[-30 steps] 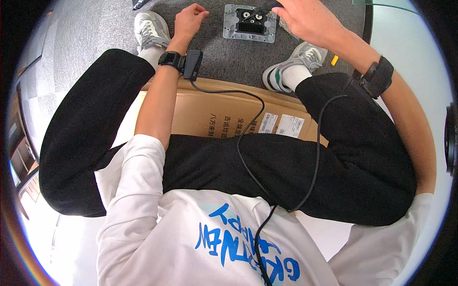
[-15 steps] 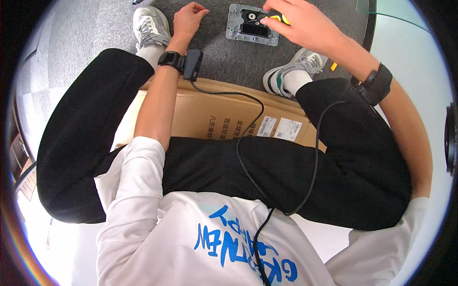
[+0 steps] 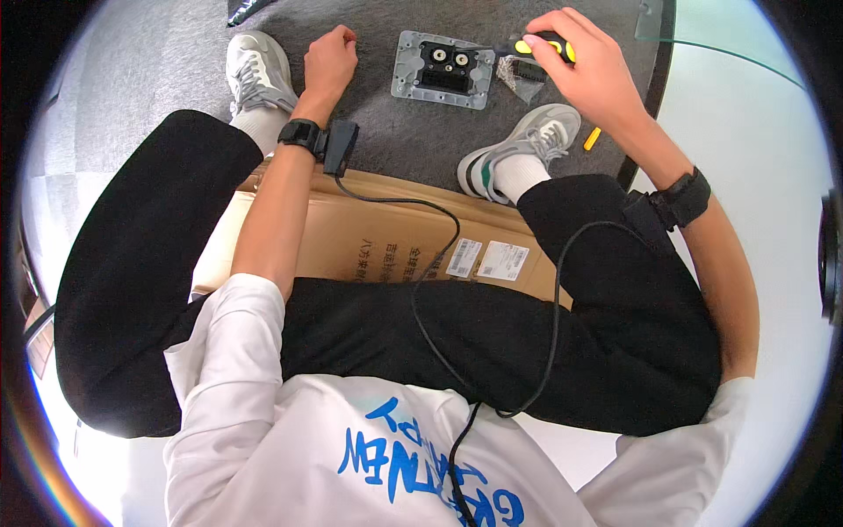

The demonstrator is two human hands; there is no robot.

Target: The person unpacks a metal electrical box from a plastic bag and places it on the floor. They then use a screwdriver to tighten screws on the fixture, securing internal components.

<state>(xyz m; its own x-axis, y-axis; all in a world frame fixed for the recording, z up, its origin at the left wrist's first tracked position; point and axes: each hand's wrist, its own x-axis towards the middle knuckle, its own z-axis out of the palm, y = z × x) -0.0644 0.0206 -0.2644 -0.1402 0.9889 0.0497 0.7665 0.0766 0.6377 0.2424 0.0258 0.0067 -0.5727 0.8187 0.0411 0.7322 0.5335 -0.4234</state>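
Two hands are out over the dark grey carpet, and I'm looking down past my knees at them. My right hand [image 3: 587, 72] has its grip closed around a screwdriver with a yellow-and-black handle [image 3: 546, 46], the dark shaft pointing left toward the grey metal plate [image 3: 443, 70]. That plate lies flat on the carpet between my two hands, near the far edge of the view, with a black insert and two round silvery fittings in its middle. The screwdriver tip sits at the plate's right edge; whether it touches, I can't tell. My left hand [image 3: 330, 60] is curled into a loose fist, empty as far as I can see, resting on the carpet just left of the plate and apart from it. A small clear packet [image 3: 512, 74] lies just right of the plate, under my right hand. A flattened cardboard box [image 3: 369, 237] lies across my lap side, below both grey sneakers [image 3: 256, 72].
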